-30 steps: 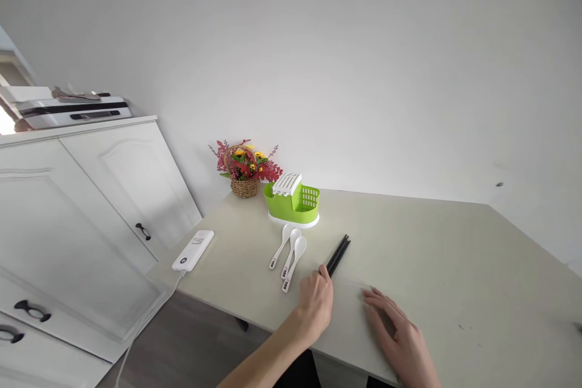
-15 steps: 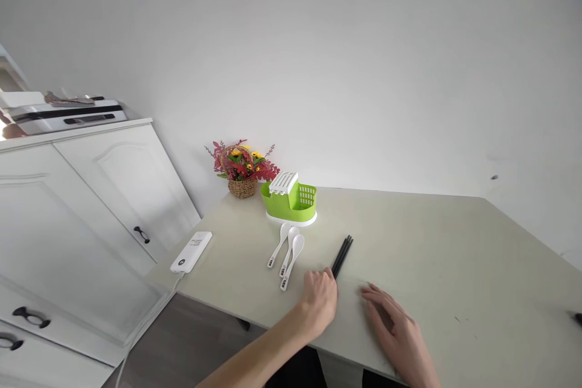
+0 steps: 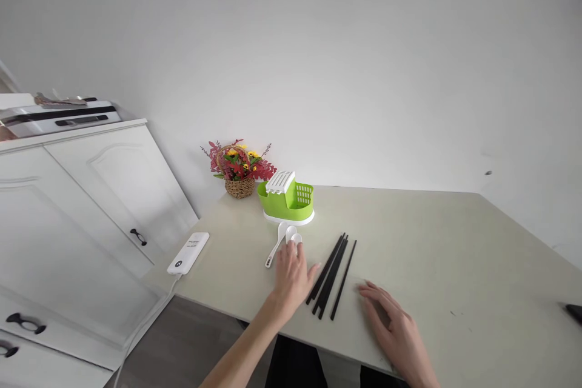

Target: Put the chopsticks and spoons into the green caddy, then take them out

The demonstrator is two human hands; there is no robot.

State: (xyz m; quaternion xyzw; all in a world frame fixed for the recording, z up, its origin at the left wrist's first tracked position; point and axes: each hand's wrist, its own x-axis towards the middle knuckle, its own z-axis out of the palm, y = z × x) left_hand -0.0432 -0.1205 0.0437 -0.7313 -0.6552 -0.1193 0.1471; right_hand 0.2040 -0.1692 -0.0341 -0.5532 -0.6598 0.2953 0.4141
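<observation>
My left hand (image 3: 292, 274) lies over the white spoons (image 3: 278, 242) on the beige table (image 3: 431, 254), fingers stretched forward and covering most of their handles. Just to its right, several black chopsticks (image 3: 331, 274) lie loose and fanned out on the table. My right hand (image 3: 391, 321) rests flat near the front edge, fingers apart, holding nothing. Behind the spoons stands a green cutlery holder (image 3: 286, 199) with a white slotted insert.
A small basket of red and yellow flowers (image 3: 239, 167) sits against the wall. A white power strip (image 3: 188, 252) with its cable lies at the table's left edge. White cabinets (image 3: 82, 218) stand to the left. A dark object (image 3: 573, 313) shows at the far right.
My left hand has let go of the chopsticks and moved left onto the spoons. The chopsticks now lie spread apart. The right hand has hardly moved.
</observation>
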